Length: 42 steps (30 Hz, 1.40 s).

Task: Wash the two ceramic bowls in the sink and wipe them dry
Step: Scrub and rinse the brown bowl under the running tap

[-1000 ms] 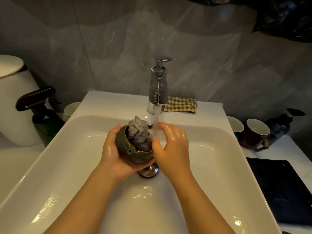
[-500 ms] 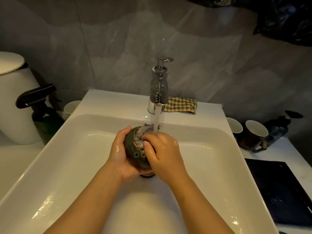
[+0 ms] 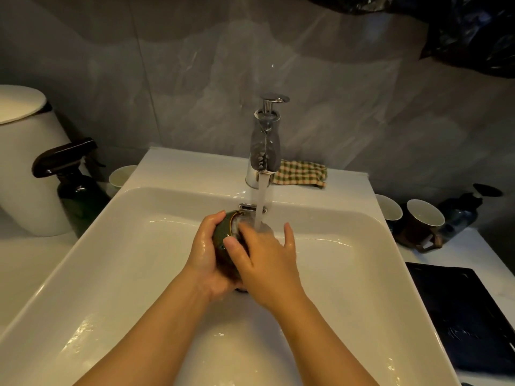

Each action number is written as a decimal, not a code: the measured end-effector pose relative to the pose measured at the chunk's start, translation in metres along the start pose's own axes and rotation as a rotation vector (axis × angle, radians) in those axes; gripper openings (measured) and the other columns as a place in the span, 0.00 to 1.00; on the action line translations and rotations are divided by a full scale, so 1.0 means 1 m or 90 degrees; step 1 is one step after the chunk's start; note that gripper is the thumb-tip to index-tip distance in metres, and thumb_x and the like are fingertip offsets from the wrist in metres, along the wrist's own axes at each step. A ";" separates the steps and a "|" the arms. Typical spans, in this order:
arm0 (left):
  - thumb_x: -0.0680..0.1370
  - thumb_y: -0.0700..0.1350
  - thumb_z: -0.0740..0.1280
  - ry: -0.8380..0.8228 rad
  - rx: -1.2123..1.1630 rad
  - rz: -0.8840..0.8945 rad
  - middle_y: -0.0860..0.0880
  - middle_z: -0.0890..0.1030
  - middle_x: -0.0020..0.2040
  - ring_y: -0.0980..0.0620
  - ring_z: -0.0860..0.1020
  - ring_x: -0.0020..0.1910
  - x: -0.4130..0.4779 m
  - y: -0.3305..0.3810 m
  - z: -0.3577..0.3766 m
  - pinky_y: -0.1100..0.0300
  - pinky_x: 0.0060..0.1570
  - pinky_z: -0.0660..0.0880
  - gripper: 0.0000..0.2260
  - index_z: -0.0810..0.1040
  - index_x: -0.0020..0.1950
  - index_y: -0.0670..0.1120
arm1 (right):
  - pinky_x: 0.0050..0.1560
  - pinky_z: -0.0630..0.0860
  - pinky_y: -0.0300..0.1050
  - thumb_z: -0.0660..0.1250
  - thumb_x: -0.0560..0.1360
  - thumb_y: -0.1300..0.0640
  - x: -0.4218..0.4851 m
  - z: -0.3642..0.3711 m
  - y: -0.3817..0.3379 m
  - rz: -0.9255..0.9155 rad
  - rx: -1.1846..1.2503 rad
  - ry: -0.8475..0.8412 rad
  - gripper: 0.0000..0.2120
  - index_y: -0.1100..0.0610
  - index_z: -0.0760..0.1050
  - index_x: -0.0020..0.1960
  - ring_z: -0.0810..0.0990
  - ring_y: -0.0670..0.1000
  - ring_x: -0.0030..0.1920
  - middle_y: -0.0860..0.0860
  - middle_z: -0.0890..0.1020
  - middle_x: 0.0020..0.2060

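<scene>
A small dark green ceramic bowl (image 3: 223,240) is tipped on its side over the middle of the white sink (image 3: 111,260). My left hand (image 3: 204,252) grips it from the left and below. My right hand (image 3: 264,257) reaches into its mouth, fingers pressing a grey cloth (image 3: 240,222) inside; the thumb lies on the bowl's outer wall. Water runs from the chrome faucet (image 3: 264,151) onto my right fingers and the bowl's rim. Most of the cloth and the bowl's inside are hidden. A second bowl is not in view.
A checked cloth (image 3: 302,174) lies behind the faucet. A dark spray bottle (image 3: 75,185), a white bin (image 3: 25,162) and a white cup (image 3: 121,175) stand at left. Two cups (image 3: 423,221) and a dark bottle (image 3: 462,213) stand at right, a black tray (image 3: 468,316) in front.
The bowl has turned from upright to lying on its side. The cloth that stuck out of it is now pushed inside by my right hand. Both hands moved slightly toward the faucet stream.
</scene>
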State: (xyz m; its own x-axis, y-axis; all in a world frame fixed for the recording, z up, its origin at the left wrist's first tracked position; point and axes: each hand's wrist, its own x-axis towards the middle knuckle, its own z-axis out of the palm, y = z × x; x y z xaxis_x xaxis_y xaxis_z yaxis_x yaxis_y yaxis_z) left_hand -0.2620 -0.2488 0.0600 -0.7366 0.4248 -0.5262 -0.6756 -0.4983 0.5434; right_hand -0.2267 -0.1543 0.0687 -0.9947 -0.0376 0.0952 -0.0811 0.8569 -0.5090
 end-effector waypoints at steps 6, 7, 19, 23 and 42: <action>0.71 0.60 0.61 0.032 0.021 0.044 0.44 0.82 0.34 0.46 0.78 0.39 0.000 -0.002 -0.002 0.54 0.35 0.74 0.19 0.81 0.43 0.45 | 0.70 0.61 0.48 0.48 0.79 0.39 -0.006 -0.009 0.003 0.044 0.176 -0.100 0.28 0.53 0.82 0.46 0.75 0.47 0.48 0.55 0.83 0.42; 0.70 0.60 0.62 0.029 0.013 0.041 0.44 0.82 0.36 0.46 0.79 0.40 0.000 -0.003 -0.002 0.53 0.35 0.74 0.20 0.81 0.45 0.45 | 0.65 0.69 0.51 0.51 0.76 0.39 -0.007 -0.009 0.003 0.055 0.310 -0.104 0.24 0.52 0.82 0.44 0.76 0.49 0.49 0.57 0.82 0.45; 0.72 0.58 0.61 0.021 0.028 0.077 0.44 0.82 0.38 0.45 0.78 0.42 0.002 -0.004 -0.001 0.52 0.37 0.73 0.17 0.81 0.43 0.46 | 0.75 0.45 0.51 0.43 0.80 0.41 -0.003 -0.013 0.003 0.070 0.085 -0.091 0.23 0.51 0.71 0.61 0.74 0.47 0.56 0.52 0.81 0.54; 0.72 0.59 0.60 0.019 0.000 0.078 0.42 0.84 0.38 0.43 0.79 0.43 0.002 -0.002 -0.001 0.48 0.44 0.75 0.20 0.81 0.43 0.44 | 0.51 0.79 0.51 0.60 0.78 0.57 -0.006 -0.021 0.006 0.135 0.479 -0.042 0.06 0.46 0.69 0.49 0.80 0.50 0.48 0.48 0.79 0.42; 0.70 0.59 0.62 0.005 -0.004 -0.036 0.42 0.84 0.38 0.42 0.81 0.38 0.004 -0.011 0.006 0.46 0.41 0.77 0.19 0.83 0.42 0.45 | 0.52 0.77 0.51 0.61 0.72 0.53 0.000 -0.017 0.016 0.107 0.298 -0.002 0.06 0.48 0.77 0.45 0.78 0.53 0.49 0.49 0.81 0.43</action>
State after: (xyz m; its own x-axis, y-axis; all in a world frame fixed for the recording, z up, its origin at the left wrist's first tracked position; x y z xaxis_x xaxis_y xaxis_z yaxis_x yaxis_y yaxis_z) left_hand -0.2579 -0.2374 0.0561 -0.6973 0.4462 -0.5610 -0.7156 -0.4783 0.5091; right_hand -0.2270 -0.1316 0.0747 -0.9966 0.0790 -0.0228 0.0613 0.5283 -0.8468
